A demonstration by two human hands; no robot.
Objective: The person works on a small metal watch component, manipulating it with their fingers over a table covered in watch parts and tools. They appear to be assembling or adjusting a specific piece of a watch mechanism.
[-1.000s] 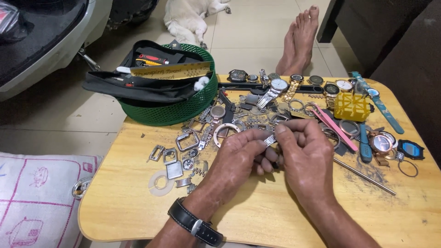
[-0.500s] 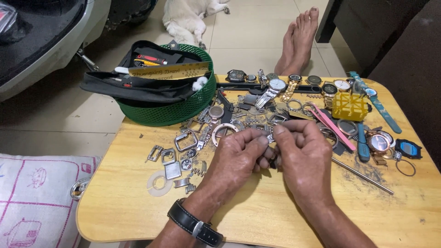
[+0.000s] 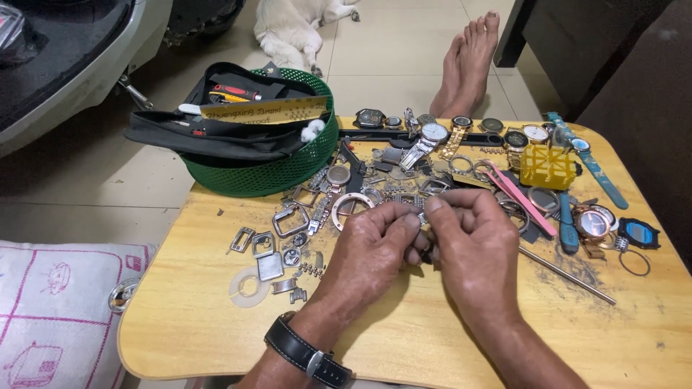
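My left hand [image 3: 371, 248] and my right hand [image 3: 476, 241] meet over the middle of a low wooden table [image 3: 404, 338]. Their fingertips pinch one small metal watch part [image 3: 424, 222] between them; most of it is hidden by the fingers. A black wristwatch [image 3: 306, 353] is strapped on my left wrist. Just beyond the hands lies a heap of watch cases, rings and bracelet links [image 3: 389, 184].
A green mesh basket [image 3: 267, 169] holding a black tool pouch sits at the table's back left. Several watches [image 3: 461, 130], a yellow block [image 3: 549, 167], a pink tool [image 3: 522, 202] and a metal rod [image 3: 566, 274] lie right. Bare feet [image 3: 468, 65] and a white animal [image 3: 295, 25] are beyond.
Both hands stay together on the small part; the fingers shift only slightly. Nothing else on the table has moved.
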